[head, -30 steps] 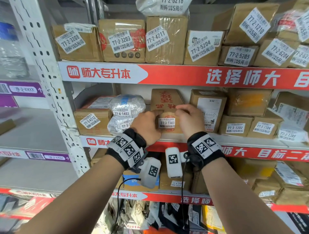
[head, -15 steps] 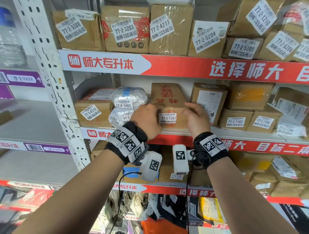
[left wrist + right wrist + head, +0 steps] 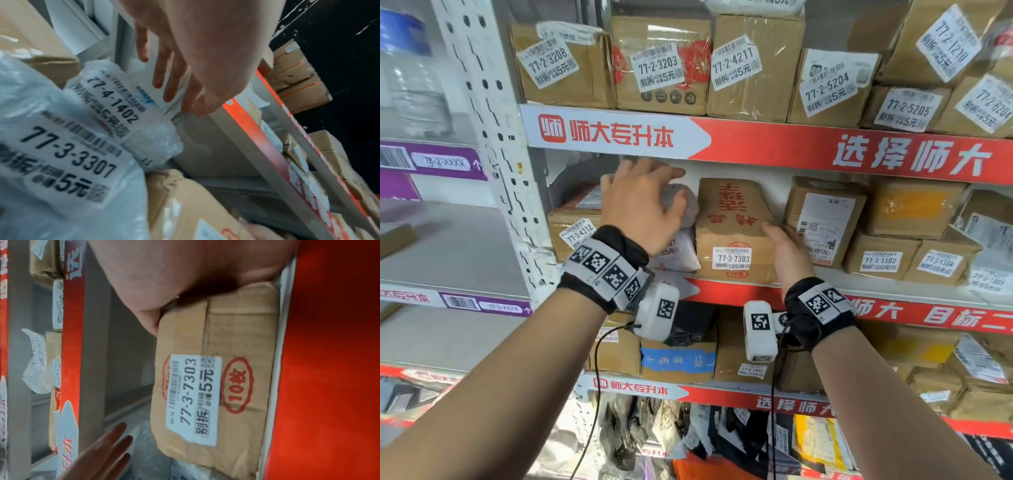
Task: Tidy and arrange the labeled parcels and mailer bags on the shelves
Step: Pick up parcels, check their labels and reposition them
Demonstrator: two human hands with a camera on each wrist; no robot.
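Left hand (image 3: 641,209) flat, fingers spread, over the bubble-wrapped parcel labelled 77-4-1402 (image 3: 131,113) on the middle shelf (image 3: 893,291). Right hand (image 3: 787,251) lies straight-fingered against the right side of the brown cardboard box labelled 77-3-7303 (image 3: 732,233), just beside it on the same shelf.

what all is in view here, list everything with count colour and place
box 77-3-7303: one, brown, middle shelf, centre
bubble-wrap parcel 77-4-1402: one, clear-white, atop the mailer bag
mailer bag 77-3-3307: one, white, left of that box
box 77-3-4312: one, brown, far left
other boxes: many, brown, every shelf
shelf edge strips: several, red and white
left hand: fingers spread over the bubble-wrap parcel
right hand: against the right side of box 77-3-7303
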